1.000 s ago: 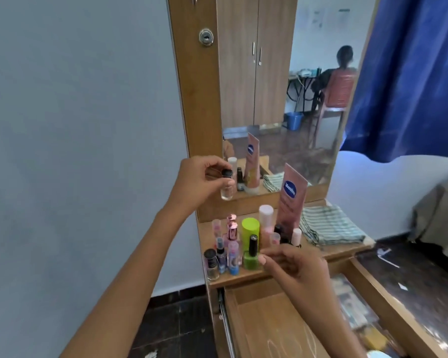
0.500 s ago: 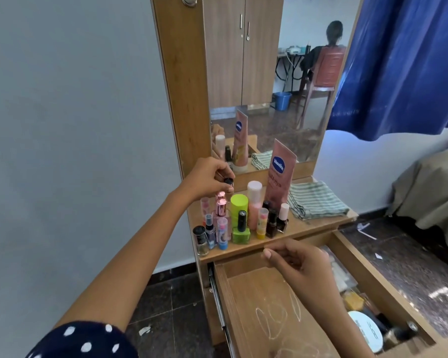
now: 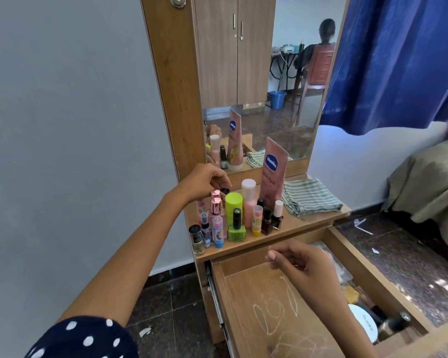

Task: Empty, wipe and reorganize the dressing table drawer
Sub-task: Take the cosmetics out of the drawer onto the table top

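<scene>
The wooden drawer (image 3: 367, 264) is standing pulled out below the dressing table top (image 3: 295, 226), its left part showing bare wood with pale scribbles and its right end holding a white round compact (image 3: 365, 322) and other small items too crowded to tell apart. The left hand (image 3: 204, 183) is reaching to the back left corner of the top, fingertips pinching a small black-capped bottle (image 3: 225, 191) among the standing cosmetics. The right hand (image 3: 303, 264) is hovering over the drawer near its back wall, fingers loosely curled and holding nothing.

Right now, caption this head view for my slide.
Left hand setting a black-capped bottle among cosmetics; right hand above open drawer.
</scene>
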{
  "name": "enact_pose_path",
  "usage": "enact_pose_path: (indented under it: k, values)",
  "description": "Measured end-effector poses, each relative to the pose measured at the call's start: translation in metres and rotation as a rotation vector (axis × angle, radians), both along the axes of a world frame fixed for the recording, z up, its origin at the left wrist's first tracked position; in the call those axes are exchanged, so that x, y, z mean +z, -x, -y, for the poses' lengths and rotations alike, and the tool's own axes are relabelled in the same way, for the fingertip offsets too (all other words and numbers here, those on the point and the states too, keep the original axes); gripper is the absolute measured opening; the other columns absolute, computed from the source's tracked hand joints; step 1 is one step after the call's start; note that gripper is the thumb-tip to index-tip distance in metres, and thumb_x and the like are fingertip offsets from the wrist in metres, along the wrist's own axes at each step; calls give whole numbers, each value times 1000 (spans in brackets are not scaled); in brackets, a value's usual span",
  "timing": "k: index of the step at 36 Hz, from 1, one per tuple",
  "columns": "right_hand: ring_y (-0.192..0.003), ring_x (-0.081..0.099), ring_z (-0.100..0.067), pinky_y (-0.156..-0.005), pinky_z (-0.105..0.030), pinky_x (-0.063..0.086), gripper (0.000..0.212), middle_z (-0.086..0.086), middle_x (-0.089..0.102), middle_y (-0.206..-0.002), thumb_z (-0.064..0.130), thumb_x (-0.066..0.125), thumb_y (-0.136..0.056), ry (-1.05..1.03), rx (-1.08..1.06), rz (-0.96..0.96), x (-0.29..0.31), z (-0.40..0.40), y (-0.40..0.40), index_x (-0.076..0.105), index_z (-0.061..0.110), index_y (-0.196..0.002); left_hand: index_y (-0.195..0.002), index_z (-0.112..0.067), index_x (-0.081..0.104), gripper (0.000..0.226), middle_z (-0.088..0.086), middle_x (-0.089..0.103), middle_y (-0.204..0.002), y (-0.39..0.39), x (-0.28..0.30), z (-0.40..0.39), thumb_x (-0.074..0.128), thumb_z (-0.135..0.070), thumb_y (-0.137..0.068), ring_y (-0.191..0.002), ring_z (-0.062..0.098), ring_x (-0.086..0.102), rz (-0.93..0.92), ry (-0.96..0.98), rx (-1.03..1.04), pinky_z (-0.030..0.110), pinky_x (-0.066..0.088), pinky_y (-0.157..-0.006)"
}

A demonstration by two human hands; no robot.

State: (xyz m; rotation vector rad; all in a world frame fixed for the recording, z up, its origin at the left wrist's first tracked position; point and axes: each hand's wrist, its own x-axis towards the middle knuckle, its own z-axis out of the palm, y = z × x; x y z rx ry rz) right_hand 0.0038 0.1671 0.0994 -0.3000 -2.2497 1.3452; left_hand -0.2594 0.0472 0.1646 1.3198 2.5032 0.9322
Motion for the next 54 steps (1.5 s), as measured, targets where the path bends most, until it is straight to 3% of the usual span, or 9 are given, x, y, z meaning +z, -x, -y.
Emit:
enact_pose_path:
  k: [5, 14, 20, 23, 27, 33, 39, 44, 54]
  values:
    - [-69, 70, -7, -67, -24, 57, 9, 6, 73, -73, 16, 72, -83, -10, 12, 5, -1, -2, -3, 74, 24, -83, -94, -14, 72, 30, 4, 72, -94, 2, 6, 8, 70, 10, -75, -82, 8, 70, 24, -20, 11, 25, 58, -72]
    - [-67, 69, -5, -67, -21, 55, 11, 11, 72, -70, 14, 74, -81, -33, -32, 20, -2, -9, -12, 74, 25, -80, -101, -15, 71, 26, -2, 71, -94, -18, 49, 22, 62, 3, -85, -84, -3, 63, -182, -197, 158, 7, 48, -74]
    - [-74, 68, -1, -66, -17, 53, 8, 19, 72, -76, 24, 73, -82, -128, -79, 117, 2, -40, -30, 74, 30, -87, -103, -25, 70, 30, -9, 69, -100, -70, 69, 5, 61, -2, -87, -90, 6, 62, -398, -364, 173, 29, 53, -78]
    - [-77, 67, 3, -69, -16, 53, 10, 21, 71, -79, 25, 74, -82, -217, -101, 193, 4, -64, -42, 72, 32, -90, -103, -24, 70, 28, -10, 68, -101, -112, 59, -16, 61, -2, -86, -90, 4, 61, -445, -396, 78, 26, 52, -77]
    - [-74, 66, 8, -72, -17, 54, 16, 19, 72, -79, 16, 77, -79, -364, -129, 306, 6, -97, -60, 72, 28, -87, -99, -20, 71, 24, -8, 68, -98, -160, 15, -53, 63, -3, -84, -86, 1, 58, -327, -396, -99, 18, 47, -76]
    - [-77, 68, 2, -80, -32, 57, 26, 14, 73, -76, 5, 70, -74, -416, -255, 504, 7, -130, -83, 73, 27, -87, -94, -15, 74, 19, -2, 71, -93, -205, -72, -103, 66, -6, -79, -81, 13, 63, -29, -175, -314, 28, 48, -75]
    - [-76, 67, 0, -76, -34, 56, 33, 17, 70, -67, 1, 65, -71, -377, -356, 596, 3, -138, -95, 71, 31, -82, -116, -19, 67, 36, 0, 65, -112, -235, -136, -139, 71, -27, -81, -105, 19, 56, -68, 59, -464, 38, 48, -84]
    - [-72, 67, 1, -75, -33, 56, 30, 15, 71, -70, 3, 63, -76, -316, -463, 519, -1, -133, -104, 71, 31, -82, -123, -25, 59, 47, -2, 57, -111, -254, -147, -154, 66, -48, -82, -103, 15, 50, -24, 35, -515, 36, 46, -82]
    - [-74, 68, -3, -78, -37, 57, 19, 14, 71, -77, 11, 68, -80, -267, -549, 365, -7, -130, -108, 72, 28, -86, -91, -18, 68, 14, -5, 65, -88, -257, -140, -152, 73, -27, -80, -82, 11, 60, 89, -101, -426, 39, 51, -72]
